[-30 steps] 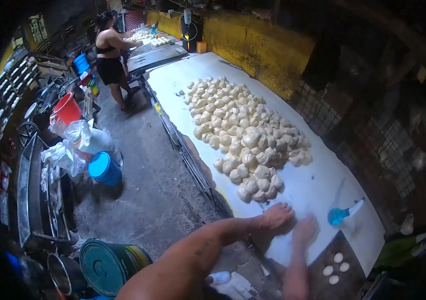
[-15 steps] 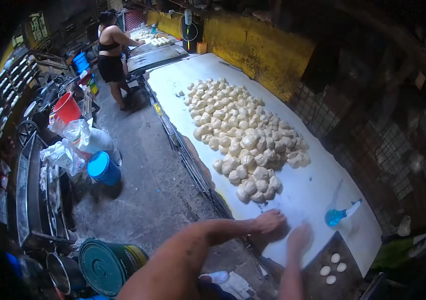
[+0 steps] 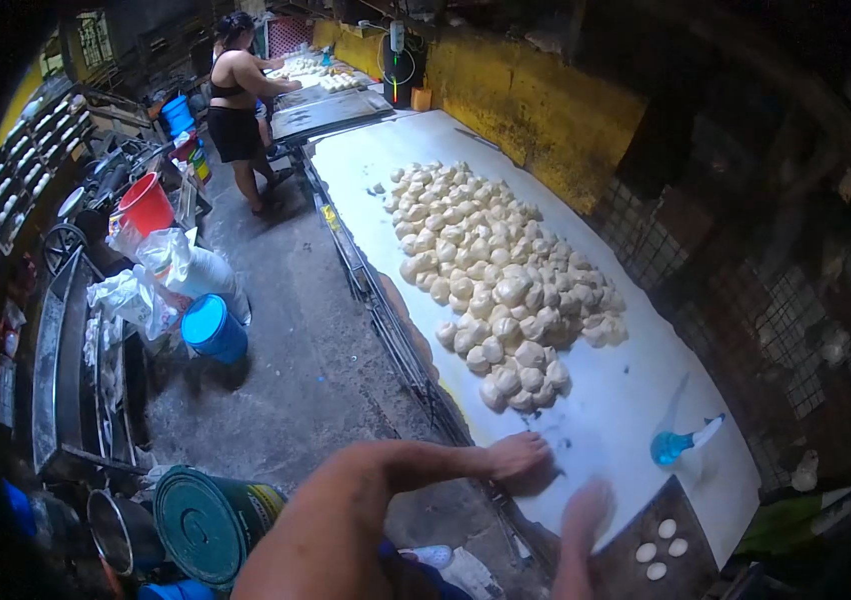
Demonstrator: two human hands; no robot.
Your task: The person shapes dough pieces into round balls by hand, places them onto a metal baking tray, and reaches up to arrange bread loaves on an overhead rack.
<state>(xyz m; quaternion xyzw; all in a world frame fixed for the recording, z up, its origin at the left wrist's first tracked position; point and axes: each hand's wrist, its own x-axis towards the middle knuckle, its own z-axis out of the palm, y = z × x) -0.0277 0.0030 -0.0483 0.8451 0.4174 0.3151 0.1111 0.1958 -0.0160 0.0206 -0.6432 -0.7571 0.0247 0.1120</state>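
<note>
My left hand (image 3: 521, 457) is on the white tabletop (image 3: 626, 425) near its near left edge, palm down with fingers curled under. Whatever lies beneath the fingers is hidden. To its right is my right hand (image 3: 588, 503), low over the same surface and smeared by motion, so its fingers cannot be made out. Just beyond both hands spreads a large heap of pale dough balls (image 3: 511, 290). Beside my right hand, a dark tray (image 3: 681, 510) holds several white, egg-sized dough balls (image 3: 668, 528).
A blue bottle (image 3: 671, 447) lies on the table at right. Another person (image 3: 236, 90) stands at the far end by more trays. On the floor at left are a green lidded bucket (image 3: 208, 525), a blue bucket (image 3: 214, 328), a red bucket (image 3: 146, 205) and white sacks (image 3: 191, 265).
Both hands have moved slightly toward me and to the left, away from the dough heap. The whole view has shifted a little. The tray's dough balls look unchanged.
</note>
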